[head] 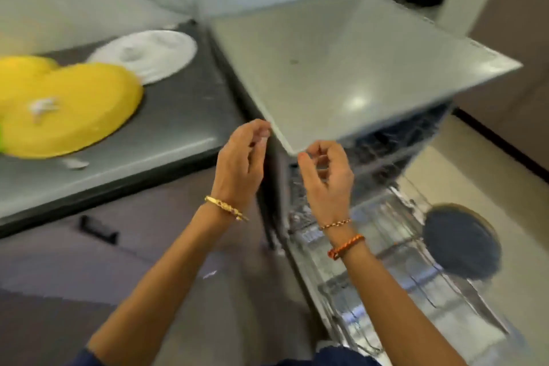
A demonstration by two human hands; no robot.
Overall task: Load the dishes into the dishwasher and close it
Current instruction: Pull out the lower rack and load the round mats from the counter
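Both hands hang in front of the dishwasher (341, 74), the left hand (240, 157) and the right hand (326, 172) close together near its front corner, each with fingers loosely curled and holding nothing. The dishwasher stands open, its door (401, 291) folded down with a wire rack (386, 246) pulled out over it, and a dark round dish (463, 241) sits at the rack's far side. On the table (166, 128) to the left lie two yellow plates (74, 110) and a white plate (148, 53), all blurred.

Glossy grey dishwasher (341, 68) top, shiny metal wire rack (401, 270), matt yellow plates (74, 110), dark smooth countertop (178, 116)
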